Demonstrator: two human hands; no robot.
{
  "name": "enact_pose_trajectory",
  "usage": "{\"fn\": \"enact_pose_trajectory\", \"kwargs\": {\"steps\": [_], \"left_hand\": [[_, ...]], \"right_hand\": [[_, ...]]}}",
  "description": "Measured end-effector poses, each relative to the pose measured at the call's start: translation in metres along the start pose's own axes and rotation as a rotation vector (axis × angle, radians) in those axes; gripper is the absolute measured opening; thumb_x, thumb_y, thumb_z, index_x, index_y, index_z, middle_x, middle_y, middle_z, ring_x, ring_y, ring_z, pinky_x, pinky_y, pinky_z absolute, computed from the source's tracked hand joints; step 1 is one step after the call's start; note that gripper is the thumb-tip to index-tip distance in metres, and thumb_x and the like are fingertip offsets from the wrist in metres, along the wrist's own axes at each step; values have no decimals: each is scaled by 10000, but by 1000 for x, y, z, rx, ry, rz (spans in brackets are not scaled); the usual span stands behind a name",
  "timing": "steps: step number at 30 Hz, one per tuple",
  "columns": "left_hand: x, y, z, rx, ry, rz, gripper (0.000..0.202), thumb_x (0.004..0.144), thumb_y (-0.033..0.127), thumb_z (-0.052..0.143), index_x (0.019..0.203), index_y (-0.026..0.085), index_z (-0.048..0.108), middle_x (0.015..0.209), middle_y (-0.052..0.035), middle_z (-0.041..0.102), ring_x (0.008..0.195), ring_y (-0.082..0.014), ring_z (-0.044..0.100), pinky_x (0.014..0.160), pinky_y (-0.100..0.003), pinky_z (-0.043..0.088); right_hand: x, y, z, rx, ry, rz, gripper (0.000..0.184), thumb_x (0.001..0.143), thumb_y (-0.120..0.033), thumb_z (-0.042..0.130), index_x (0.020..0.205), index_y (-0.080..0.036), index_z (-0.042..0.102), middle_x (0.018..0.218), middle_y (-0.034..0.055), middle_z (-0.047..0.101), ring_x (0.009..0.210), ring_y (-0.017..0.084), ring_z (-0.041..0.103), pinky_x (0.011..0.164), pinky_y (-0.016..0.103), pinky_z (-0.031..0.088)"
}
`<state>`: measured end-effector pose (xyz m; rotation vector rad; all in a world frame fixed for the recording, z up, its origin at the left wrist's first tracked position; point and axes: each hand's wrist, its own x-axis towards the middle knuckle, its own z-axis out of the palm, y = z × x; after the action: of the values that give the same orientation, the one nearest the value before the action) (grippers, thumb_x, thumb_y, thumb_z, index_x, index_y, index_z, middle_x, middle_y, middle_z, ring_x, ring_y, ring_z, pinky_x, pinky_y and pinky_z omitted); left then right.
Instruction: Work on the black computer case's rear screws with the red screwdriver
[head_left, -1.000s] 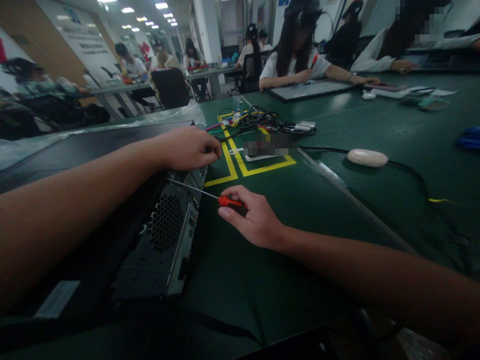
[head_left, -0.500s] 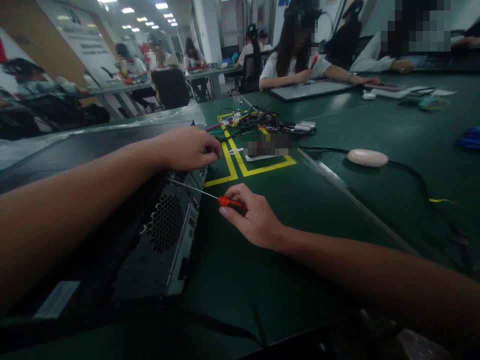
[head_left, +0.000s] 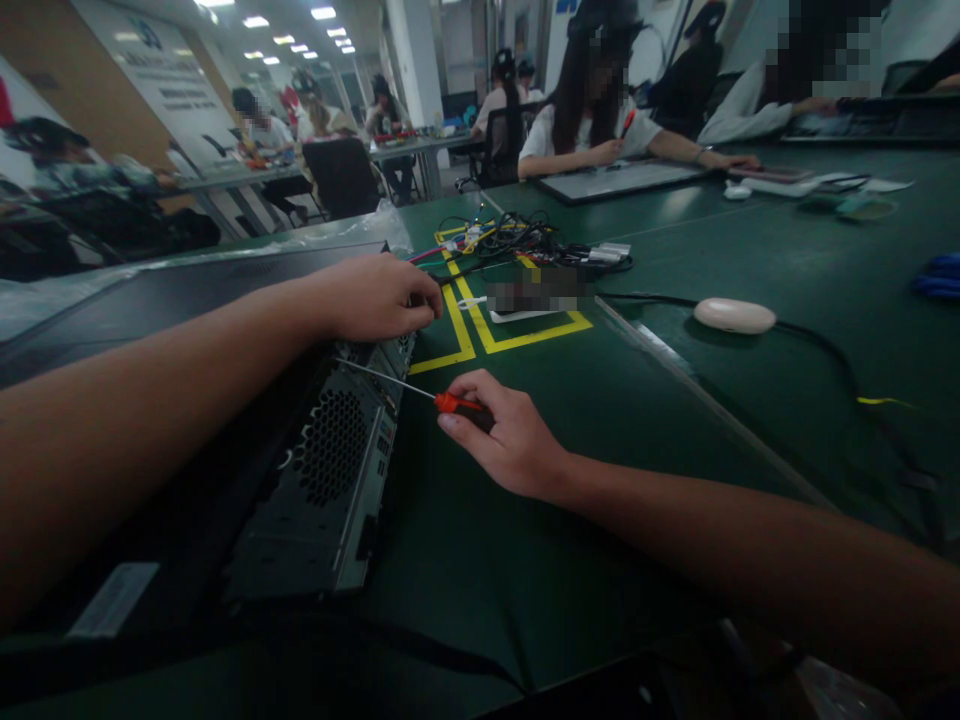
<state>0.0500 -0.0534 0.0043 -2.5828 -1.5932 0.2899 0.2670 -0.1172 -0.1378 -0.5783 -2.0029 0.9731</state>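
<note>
A black desktop computer case (head_left: 247,500) lies on its side at the left, its metal rear panel (head_left: 330,445) with a honeycomb vent turned toward the right. My left hand (head_left: 382,297) rests on its upper rear edge, the fingers curled down over it; their tips are partly hidden. My right hand (head_left: 506,430) is closed round the red and black handle of a screwdriver (head_left: 461,407). The thin shaft slants up to the left and its tip meets the top edge of the rear panel, just below my left wrist. Whatever lies under the tip is too small to make out.
Beyond the case lies a tangle of cables (head_left: 517,238) on yellow tape marks (head_left: 525,343). A cable with a pale oval piece (head_left: 735,315) crosses the green table (head_left: 645,440) at the right. Across the table a co-worker (head_left: 585,130) handles a flat panel (head_left: 622,180).
My hands, the screwdriver and the case hold nearly the same position. In the background at the far right, a person has shifted slightly.
</note>
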Motion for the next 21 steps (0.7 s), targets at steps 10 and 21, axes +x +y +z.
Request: {"fn": "enact_pose_trajectory", "kwargs": {"steps": [10, 21], "left_hand": [[0, 0, -1, -4, -20, -5, 498, 936, 433, 457, 1249, 254, 801, 1078, -69, 804, 991, -234, 706, 950, -362, 480], [0, -1, 0, -3, 4, 7, 477, 921, 442, 466, 1207, 274, 809, 993, -52, 808, 936, -225, 708, 900, -355, 492]], "right_hand": [[1, 0, 0, -7, -8, -39, 207, 1064, -357, 569, 1086, -187, 685, 969, 42, 719, 825, 170, 634, 758, 323, 474], [-1, 1, 1, 24, -6, 23, 217, 968, -342, 689, 1095, -227, 556, 972, 14, 694, 766, 152, 622, 735, 321, 490]]}}
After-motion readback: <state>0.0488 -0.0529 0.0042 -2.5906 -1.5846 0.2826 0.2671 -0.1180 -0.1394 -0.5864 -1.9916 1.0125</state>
